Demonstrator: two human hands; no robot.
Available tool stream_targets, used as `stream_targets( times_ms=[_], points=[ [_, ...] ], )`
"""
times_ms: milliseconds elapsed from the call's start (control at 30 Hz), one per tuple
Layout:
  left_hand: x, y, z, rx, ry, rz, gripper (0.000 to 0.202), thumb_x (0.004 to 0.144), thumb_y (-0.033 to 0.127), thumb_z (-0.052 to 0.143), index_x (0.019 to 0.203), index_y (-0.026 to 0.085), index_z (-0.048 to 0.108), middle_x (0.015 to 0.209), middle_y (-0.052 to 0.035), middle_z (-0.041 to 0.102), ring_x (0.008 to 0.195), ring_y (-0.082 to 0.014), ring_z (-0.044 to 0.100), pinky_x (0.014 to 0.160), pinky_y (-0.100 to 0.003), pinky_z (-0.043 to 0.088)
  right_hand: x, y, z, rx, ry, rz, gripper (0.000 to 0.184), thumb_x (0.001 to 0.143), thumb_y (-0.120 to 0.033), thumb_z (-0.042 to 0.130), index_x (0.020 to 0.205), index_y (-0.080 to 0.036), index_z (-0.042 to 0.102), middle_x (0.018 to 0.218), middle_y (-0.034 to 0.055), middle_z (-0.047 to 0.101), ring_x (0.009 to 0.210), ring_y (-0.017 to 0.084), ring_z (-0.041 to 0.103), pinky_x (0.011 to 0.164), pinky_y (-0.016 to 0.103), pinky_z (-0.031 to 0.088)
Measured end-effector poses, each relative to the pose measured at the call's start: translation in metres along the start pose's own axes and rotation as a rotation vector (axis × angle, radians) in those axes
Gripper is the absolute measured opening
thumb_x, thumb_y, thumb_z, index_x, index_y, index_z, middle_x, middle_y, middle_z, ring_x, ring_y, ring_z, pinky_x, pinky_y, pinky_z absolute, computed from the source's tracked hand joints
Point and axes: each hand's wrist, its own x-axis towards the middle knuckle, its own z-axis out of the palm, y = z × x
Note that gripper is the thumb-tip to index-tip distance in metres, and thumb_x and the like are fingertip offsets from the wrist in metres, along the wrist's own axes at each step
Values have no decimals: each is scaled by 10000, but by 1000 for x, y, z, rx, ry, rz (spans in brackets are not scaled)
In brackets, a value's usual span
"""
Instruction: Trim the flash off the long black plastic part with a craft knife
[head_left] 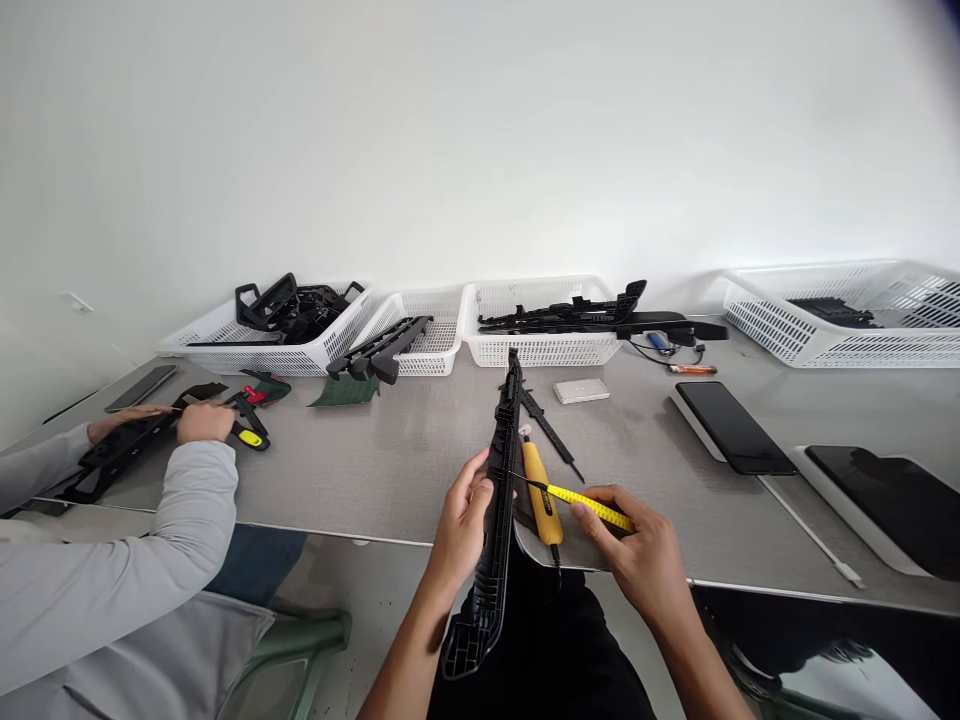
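Note:
My left hand (463, 520) grips a long black ribbed plastic part (491, 575), thumb on its face. The part stands nearly lengthwise from me, its near end past the table edge above my lap. In my right hand (641, 550) is a slim tool with a yellow patterned handle (589, 503); its thin dark tip reaches to the side of the part beside my left thumb. Exactly where the tip touches I cannot tell. Between my hands lies a thicker yellow corded tool (541, 490) on the table. A black caliper (551, 430) rests just beyond it.
Along the wall stand white baskets, one (540, 350) with long black parts, another (780, 335) at right. A small white box (581, 390), an orange lighter-like item (691, 370) and two phones (735, 428) lie on the table (360, 460). At left, a co-worker's hands (206, 420) handle a black part.

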Motion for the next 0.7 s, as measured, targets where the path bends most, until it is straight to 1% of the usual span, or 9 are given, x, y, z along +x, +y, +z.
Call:
stream_targets(
  times_ms=[133,300,367,533,633,700],
  points=[
    [0,3,0,-33,-40,-68,654,1083,572,556,1628,211,527,1173,-103,816,1157,-288,762,1053,-410,616,-3,3,0,4,0,-11,511,971,-742,689,899,-244,784,804,11,738,672,195,595,615,316,407],
    [0,4,-1,-37,-52,-78,665,1079,585,548,1629,213,516,1165,-104,811,1112,-289,761,1003,-409,626,-4,5,-1,7,-22,-20,506,981,-735,685,918,-246,794,825,27,746,700,212,608,634,328,425],
    [0,4,-1,-41,-54,-82,658,1081,586,550,1626,219,518,1157,-101,812,1098,-288,763,1005,-412,623,-3,4,-1,5,-19,-22,520,976,-745,683,909,-242,794,820,36,745,696,217,606,628,333,425],
    [0,2,-1,-36,-50,-69,633,1087,579,550,1614,229,537,1157,-100,814,1141,-295,758,1026,-416,617,-2,0,-1,1,-19,-20,537,962,-760,683,890,-240,795,782,33,732,666,213,591,607,329,410],
    [-1,0,-2,-25,-40,-88,641,1091,599,542,1629,250,527,1168,-107,814,1107,-298,767,998,-419,628,-1,-2,-2,8,-28,-8,541,962,-762,677,881,-240,793,776,28,728,660,209,584,601,323,402],
    [-1,-1,-2,0,-26,-65,640,1095,605,534,1628,250,531,1150,-107,818,1081,-294,776,994,-420,632,-2,-2,-3,10,-29,0,546,964,-766,674,881,-240,793,765,27,722,654,208,575,592,319,390]
  ],
)
